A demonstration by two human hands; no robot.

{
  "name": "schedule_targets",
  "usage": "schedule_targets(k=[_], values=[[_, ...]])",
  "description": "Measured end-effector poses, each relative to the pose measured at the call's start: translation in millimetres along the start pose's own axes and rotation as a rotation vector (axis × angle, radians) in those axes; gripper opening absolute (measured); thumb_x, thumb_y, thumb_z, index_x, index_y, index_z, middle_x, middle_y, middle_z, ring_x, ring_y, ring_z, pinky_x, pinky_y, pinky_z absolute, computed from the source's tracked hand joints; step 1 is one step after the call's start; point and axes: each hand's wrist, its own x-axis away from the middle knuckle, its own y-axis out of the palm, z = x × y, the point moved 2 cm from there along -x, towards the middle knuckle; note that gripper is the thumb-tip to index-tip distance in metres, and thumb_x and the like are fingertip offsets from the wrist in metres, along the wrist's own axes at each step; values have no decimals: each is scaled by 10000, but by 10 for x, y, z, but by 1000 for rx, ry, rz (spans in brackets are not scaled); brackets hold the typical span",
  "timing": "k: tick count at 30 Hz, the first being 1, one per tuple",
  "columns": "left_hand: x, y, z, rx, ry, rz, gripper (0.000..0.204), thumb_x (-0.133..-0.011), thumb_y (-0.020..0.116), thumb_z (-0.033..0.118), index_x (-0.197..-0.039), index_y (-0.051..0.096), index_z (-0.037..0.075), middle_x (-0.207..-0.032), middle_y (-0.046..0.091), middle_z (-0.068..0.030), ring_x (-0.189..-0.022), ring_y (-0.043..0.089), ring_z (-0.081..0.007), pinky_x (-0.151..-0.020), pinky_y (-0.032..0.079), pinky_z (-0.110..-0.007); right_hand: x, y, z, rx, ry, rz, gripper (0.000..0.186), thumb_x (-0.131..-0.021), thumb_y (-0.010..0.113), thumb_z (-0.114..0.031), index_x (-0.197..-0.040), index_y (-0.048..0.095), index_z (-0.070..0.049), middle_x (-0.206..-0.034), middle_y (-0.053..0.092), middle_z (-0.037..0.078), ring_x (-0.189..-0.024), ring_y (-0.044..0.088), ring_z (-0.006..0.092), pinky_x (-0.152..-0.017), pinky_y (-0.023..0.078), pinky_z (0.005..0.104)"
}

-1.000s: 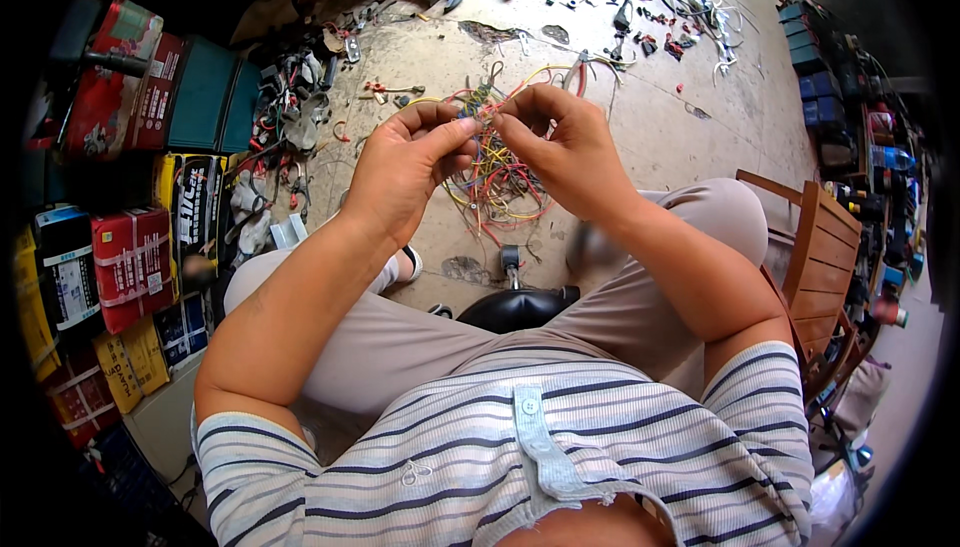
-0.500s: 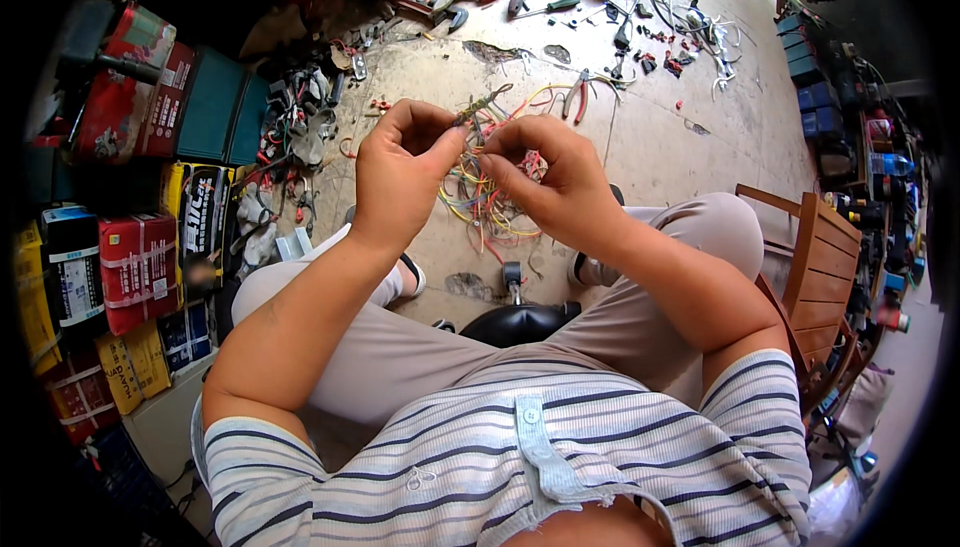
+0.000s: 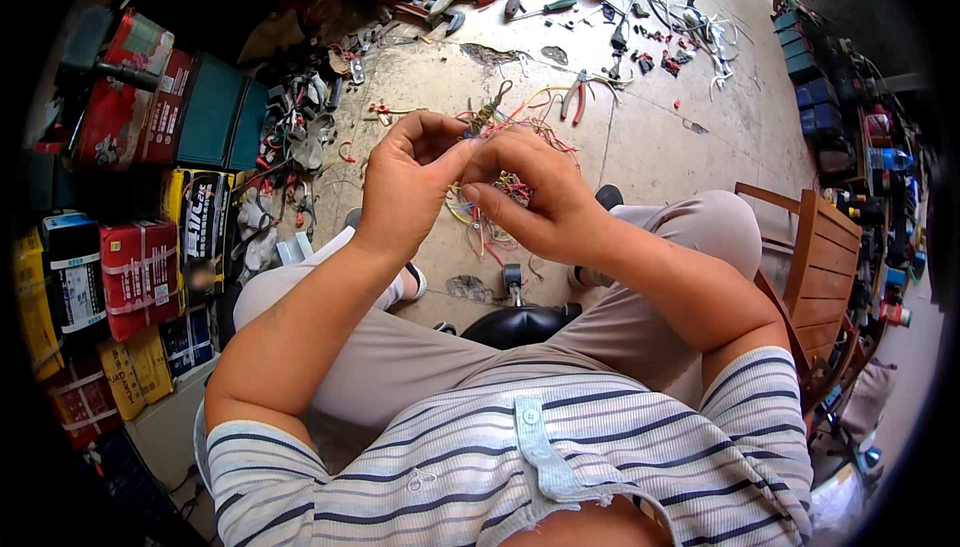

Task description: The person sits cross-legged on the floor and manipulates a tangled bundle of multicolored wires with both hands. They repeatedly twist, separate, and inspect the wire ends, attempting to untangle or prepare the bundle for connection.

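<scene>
While the person sat on a black stool (image 3: 520, 325), the head view showed both hands raised together over a tangle of coloured wires (image 3: 497, 197). The left hand (image 3: 405, 182) was curled, its fingertips pinching strands at the top of the tangle. The right hand (image 3: 530, 192) was closed too, gripping the same bundle, thumb touching the left hand's fingers. The wires hung below and between the hands, above the concrete floor (image 3: 650, 137). Pliers with red handles (image 3: 575, 97) lay on the floor beyond the hands. Stacked boxes (image 3: 130, 267) stood at the person's left, a wooden chair (image 3: 820, 267) at the right.
</scene>
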Motion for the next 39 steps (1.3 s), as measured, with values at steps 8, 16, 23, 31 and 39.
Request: schedule_targets(k=[8,16,23,31,39], values=[[10,2,-11,77,-83,-110,256,-859,605,42,-1108,570,-3,-907,644,-83,-786,632,-135,-728,527,-255,-2,-3,-4,-88,5,-24,141,-809,617,-90,-902,526,-35,-792,528,75,-779,496,253,-726,385,355],[51,41,71,304,-270,-86,208,-876,584,72,-1076,550,27,-920,631,-78,-818,632,-162,-731,533,-283,48,18,24,-471,209,54,105,-867,571,-98,-909,523,-14,-801,505,26,-798,489,113,-725,395,251],[25,-21,30,288,-325,-136,185,-892,585,146,-1053,564,57,-884,632,-51,-779,625,-135,-669,517,-258,22,-19,58,-863,442,160,121,-891,549,-142,-889,521,-23,-835,520,-9,-822,482,70,-715,398,227],[22,-63,14,330,-378,-38,125,-896,592,179,-969,587,78,-766,635,-46,-673,620,-142,-607,506,-251,37,-96,305,-876,476,248,174,-892,536,-184,-903,534,-10,-809,532,31,-764,472,104,-723,372,242],[49,-49,46,340,-389,-64,117,-890,598,178,-948,591,76,-765,620,-33,-682,601,-129,-589,484,-239,28,-192,352,-892,541,336,128,-911,504,-164,-895,505,-37,-785,467,23,-757,431,116,-718,355,255]])
